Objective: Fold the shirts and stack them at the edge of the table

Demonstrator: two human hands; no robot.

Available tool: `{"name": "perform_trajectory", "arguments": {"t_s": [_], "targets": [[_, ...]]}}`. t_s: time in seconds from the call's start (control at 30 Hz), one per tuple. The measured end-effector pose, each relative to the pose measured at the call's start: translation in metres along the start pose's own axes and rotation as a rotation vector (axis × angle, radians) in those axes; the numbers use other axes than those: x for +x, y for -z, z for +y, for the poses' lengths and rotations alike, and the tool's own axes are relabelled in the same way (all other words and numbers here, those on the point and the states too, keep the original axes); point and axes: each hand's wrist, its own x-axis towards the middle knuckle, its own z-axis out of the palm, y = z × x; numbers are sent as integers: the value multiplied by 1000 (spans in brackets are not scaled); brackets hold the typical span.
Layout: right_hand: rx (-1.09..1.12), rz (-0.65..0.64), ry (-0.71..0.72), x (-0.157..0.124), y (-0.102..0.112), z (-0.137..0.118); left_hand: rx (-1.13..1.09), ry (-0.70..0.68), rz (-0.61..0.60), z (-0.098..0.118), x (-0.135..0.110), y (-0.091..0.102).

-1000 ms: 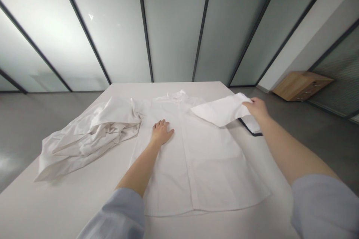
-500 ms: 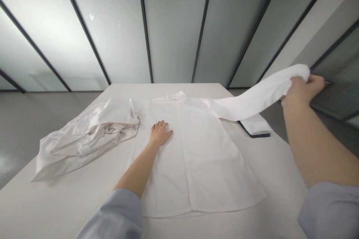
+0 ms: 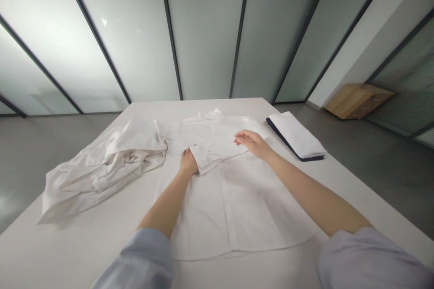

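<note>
A white button-up shirt (image 3: 200, 216) lies spread flat on the white table (image 3: 111, 253), its collar toward the far edge. One white sleeve (image 3: 224, 146) is folded across its chest, with the cuff (image 3: 200, 158) at the left. My left hand (image 3: 188, 161) rests flat on the shirt; the cuff lies against it and covers its thumb side, leaving some fingertips visible. Near the folded sleeve at the right side is my right hand (image 3: 252, 141), fingers loosely bent and slightly apart, holding nothing. Whether it touches the cloth I cannot tell.
A crumpled heap of white cloth (image 3: 108, 162) lies at the table's left, against the shirt. On the right edge sits a folded white and dark-blue garment (image 3: 296, 135). A wooden cabinet (image 3: 357, 99) stands beyond, by the glass wall (image 3: 206, 31).
My right hand has swung the sleeve from the raised right side leftward over the shirt's chest and let it go. My left hand has stayed nearly in place, now partly under the cuff.
</note>
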Motion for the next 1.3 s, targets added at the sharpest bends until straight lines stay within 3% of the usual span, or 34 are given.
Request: {"name": "perform_trajectory", "arguments": {"t_s": [0.13,0.27,0.37,0.5,0.57,0.73,0.9,1.03,1.17,1.3], "targets": [[-306,50,-43,-31,-20,57,-139,-5,36,-4,6,-3],[-417,104,-30,-44,-23,80,-656,87,180,-14,10,-3],[-451,131,-57,-43,-22,84,-870,156,221,-22,12,0],[-451,167,-62,-40,-21,87,-828,186,174,-26,13,5],[-434,167,-67,-40,-21,88,-835,211,208,-25,13,9],[-370,174,-87,-39,-21,86,-1144,296,285,-34,9,32],[-297,189,-91,-38,-20,86,-1332,399,310,-62,-7,55],[-285,201,-103,-37,-19,87,-1363,478,292,-79,-26,53],[-278,212,-119,-37,-18,88,-1462,545,261,-85,-40,51],[-281,243,-138,-38,-18,90,-1589,600,236,-86,-50,64]]}}
